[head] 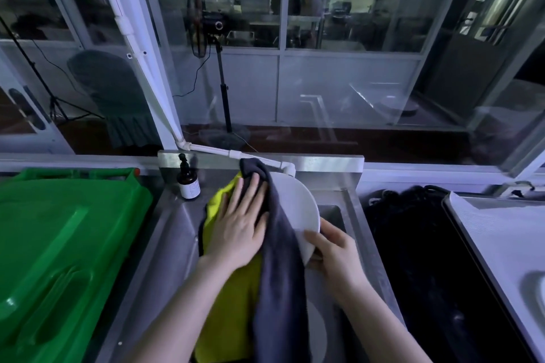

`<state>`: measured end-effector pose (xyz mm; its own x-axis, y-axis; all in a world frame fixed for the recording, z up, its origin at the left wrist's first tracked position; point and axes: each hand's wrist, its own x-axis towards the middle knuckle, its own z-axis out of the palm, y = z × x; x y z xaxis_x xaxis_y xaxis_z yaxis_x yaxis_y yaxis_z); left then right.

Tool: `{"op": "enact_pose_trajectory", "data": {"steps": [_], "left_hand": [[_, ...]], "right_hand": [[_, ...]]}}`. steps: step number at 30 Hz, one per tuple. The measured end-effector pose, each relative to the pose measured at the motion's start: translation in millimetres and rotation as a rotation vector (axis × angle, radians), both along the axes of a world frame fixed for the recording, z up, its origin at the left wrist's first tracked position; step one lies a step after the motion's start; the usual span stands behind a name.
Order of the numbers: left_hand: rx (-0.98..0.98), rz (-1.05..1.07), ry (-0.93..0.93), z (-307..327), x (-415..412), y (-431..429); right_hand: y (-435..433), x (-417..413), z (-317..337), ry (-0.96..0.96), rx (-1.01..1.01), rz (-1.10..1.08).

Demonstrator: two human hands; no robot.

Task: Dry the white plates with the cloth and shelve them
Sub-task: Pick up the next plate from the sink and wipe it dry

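Smooth white plate (298, 203); soft matt cloth (277, 259); brushed metal sink (174, 233); glossy plastic bin (59, 244).

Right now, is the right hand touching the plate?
Touching. Head view: right hand fingers wrap over the lower rim of the plate.

— What sits at the sink's back-left corner?
— A dark pump bottle (188, 183), upright, white label.
— And off its left edge?
— A green bin lid (59, 244). A white pipe (212, 151) runs along the back rim.
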<state>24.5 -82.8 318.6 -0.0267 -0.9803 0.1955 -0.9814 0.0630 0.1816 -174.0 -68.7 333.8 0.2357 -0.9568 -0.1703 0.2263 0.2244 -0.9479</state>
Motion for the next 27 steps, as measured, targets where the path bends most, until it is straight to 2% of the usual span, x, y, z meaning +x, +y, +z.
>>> {"op": "enact_pose_trajectory", "data": {"steps": [2,5,10,15,18,21,24,27], "left_hand": [[0.029,0.073,-0.002,-2,10,7],[0.071,0.03,0.041,-13,4,27],[0.016,-0.103,0.111,-11,-29,31],[-0.055,-0.318,0.036,3,-17,12],[-0.051,-0.239,0.052,5,3,3],[-0.018,-0.102,0.038,-4,10,8],[-0.05,-0.105,0.165,-13,0,31],[-0.05,-0.145,0.217,-16,-24,41]], "right_hand": [[-9,-7,2,-0.03,0.002,-0.08],[-22,-13,3,-0.029,0.004,-0.141],[-8,5,-8,0.023,-0.01,-0.01],[3,10,-13,0.059,0.004,0.064],[-1,2,-5,0.039,-0.02,0.08],[-10,-5,-2,-0.02,-0.003,-0.023],[-18,-9,-1,-0.05,0.033,-0.137],[-14,-2,-3,-0.061,0.047,-0.086]]}}
